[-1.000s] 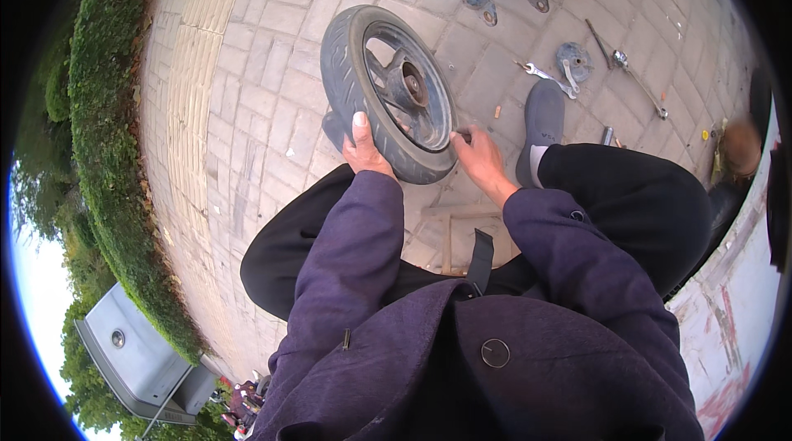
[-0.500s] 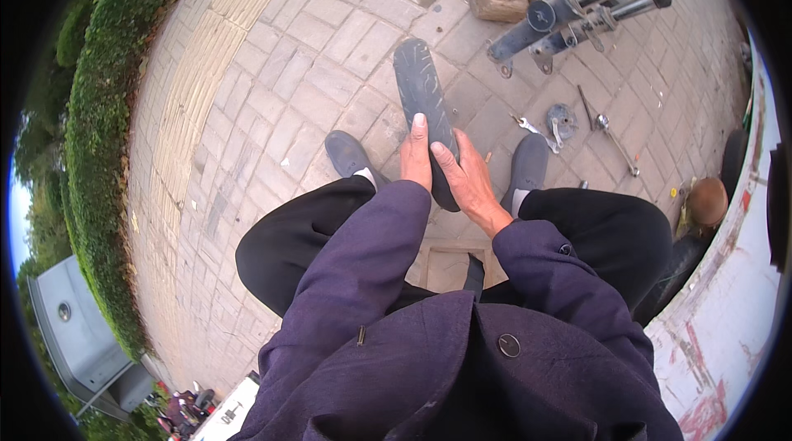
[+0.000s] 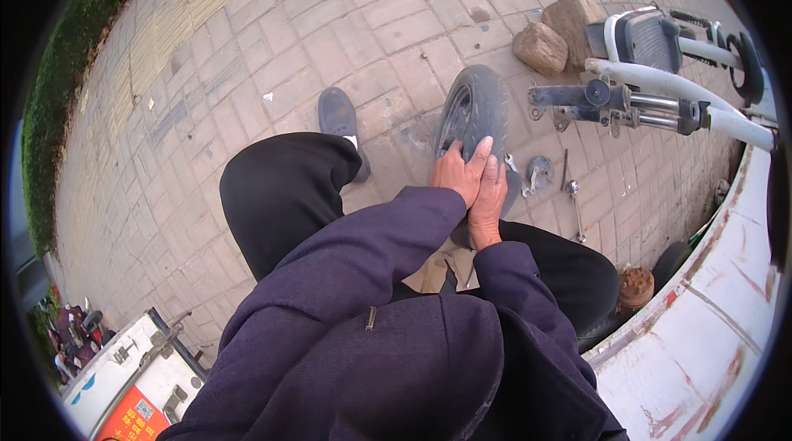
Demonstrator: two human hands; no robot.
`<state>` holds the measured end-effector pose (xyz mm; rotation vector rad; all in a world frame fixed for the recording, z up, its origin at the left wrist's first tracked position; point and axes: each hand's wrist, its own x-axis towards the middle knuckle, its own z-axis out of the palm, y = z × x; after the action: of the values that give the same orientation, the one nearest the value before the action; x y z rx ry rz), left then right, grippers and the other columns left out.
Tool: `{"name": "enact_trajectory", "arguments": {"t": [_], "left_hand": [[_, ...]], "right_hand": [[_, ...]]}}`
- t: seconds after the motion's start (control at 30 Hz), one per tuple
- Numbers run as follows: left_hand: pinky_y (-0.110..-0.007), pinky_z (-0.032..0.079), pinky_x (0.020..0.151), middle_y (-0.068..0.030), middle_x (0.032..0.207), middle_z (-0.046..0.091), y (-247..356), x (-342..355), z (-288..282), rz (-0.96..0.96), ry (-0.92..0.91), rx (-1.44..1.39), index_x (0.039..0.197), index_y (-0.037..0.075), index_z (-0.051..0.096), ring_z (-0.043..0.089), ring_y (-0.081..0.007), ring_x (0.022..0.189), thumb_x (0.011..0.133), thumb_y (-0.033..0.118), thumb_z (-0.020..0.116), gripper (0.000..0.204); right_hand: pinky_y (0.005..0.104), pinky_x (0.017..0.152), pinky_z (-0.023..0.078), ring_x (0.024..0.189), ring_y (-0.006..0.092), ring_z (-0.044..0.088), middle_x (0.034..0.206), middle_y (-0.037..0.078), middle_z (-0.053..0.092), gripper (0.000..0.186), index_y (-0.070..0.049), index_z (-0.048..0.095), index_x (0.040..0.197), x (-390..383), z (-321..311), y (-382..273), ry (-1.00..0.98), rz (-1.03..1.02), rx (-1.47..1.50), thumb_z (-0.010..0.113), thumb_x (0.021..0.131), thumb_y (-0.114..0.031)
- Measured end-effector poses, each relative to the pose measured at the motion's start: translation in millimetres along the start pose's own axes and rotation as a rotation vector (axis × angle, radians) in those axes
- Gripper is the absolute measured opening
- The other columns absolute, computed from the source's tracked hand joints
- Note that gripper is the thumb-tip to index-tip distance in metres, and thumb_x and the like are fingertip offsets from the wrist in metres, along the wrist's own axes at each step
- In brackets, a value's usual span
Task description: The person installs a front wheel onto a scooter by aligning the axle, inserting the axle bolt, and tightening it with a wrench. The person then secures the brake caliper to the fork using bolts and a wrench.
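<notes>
A small wheel with a black tyre [image 3: 487,111] stands on edge on the paving in front of me, its spoked rim facing left. My left hand [image 3: 459,173] grips its near left side, the fingers partly hidden around the tyre and rim. My right hand [image 3: 487,200] is closed on the near tread, right beside the left, the two hands touching. Right of the wheel lie an open-ended wrench [image 3: 511,164], a round metal disc [image 3: 540,167] and a long socket wrench [image 3: 577,208].
At the right, a white scooter frame [image 3: 652,74] with a bare front fork [image 3: 610,103] lies near two brown blocks [image 3: 540,48]. A white curved wall [image 3: 693,325] borders my right side. My left shoe [image 3: 337,115] is on the paving; a hedge [image 3: 58,78] runs far left.
The wheel has turned, so its rim now shows, and it has shifted right. Both hands have moved right with it and closer together. My view has swung too.
</notes>
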<state>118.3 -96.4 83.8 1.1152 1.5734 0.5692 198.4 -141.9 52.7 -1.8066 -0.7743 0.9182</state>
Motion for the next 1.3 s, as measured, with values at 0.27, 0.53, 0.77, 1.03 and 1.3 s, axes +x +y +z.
{"name": "enact_trajectory", "arguments": {"t": [0.27, 0.53, 0.77, 1.03, 1.3], "left_hand": [[-0.050, 0.052, 0.095, -0.0391, 0.107, 0.067, 6, -5, 6, -0.039, -0.112, 0.003, 0.129, -0.018, 0.054, 0.066, -0.0510, 0.107, 0.093, 0.075, 0.050, 0.099], [-0.051, 0.054, 0.087, -0.0363, 0.096, 0.070, -2, -4, 6, 0.004, -0.065, -0.032, 0.124, -0.016, 0.056, 0.069, -0.0499, 0.097, 0.092, 0.073, 0.053, 0.095], [-0.050, 0.054, 0.087, -0.0364, 0.097, 0.070, -9, -2, 1, -0.003, -0.041, -0.070, 0.123, -0.016, 0.058, 0.069, -0.0495, 0.097, 0.091, 0.071, 0.056, 0.093], [-0.048, 0.053, 0.089, -0.0361, 0.101, 0.069, -13, 14, 8, 0.010, 0.009, -0.051, 0.115, -0.015, 0.062, 0.068, -0.0495, 0.100, 0.091, 0.064, 0.062, 0.082], [-0.043, 0.048, 0.097, -0.0313, 0.117, 0.065, 24, 70, -16, -0.142, -0.202, -0.373, 0.122, -0.021, 0.059, 0.064, -0.0338, 0.109, 0.089, 0.079, 0.053, 0.106]], "right_hand": [[0.0348, 0.085, 0.049, 0.094, 0.0183, 0.060, 0.104, 0.008, 0.064, 0.056, -0.002, 0.062, 0.113, 8, -14, 16, -0.064, 0.057, 0.234, 0.042, 0.108, -0.054], [0.0351, 0.077, 0.048, 0.086, 0.0165, 0.057, 0.095, 0.006, 0.063, 0.055, -0.002, 0.060, 0.099, -5, -6, 7, -0.030, 0.120, 0.355, 0.040, 0.109, -0.052], [0.0368, 0.080, 0.049, 0.090, 0.0190, 0.060, 0.100, 0.009, 0.064, 0.056, -0.001, 0.061, 0.108, -3, -3, 19, -0.006, 0.014, 0.183, 0.041, 0.109, -0.052], [0.0389, 0.080, 0.048, 0.087, 0.0247, 0.061, 0.094, 0.014, 0.067, 0.059, 0.003, 0.062, 0.105, 4, 6, 6, 0.027, -0.046, 0.026, 0.044, 0.107, -0.053], [0.0444, 0.107, 0.041, 0.126, 0.0418, 0.057, 0.131, 0.031, 0.060, 0.091, 0.007, 0.051, 0.135, 2, 3, -32, -0.090, 0.073, -0.150, 0.049, 0.094, -0.074]]}}
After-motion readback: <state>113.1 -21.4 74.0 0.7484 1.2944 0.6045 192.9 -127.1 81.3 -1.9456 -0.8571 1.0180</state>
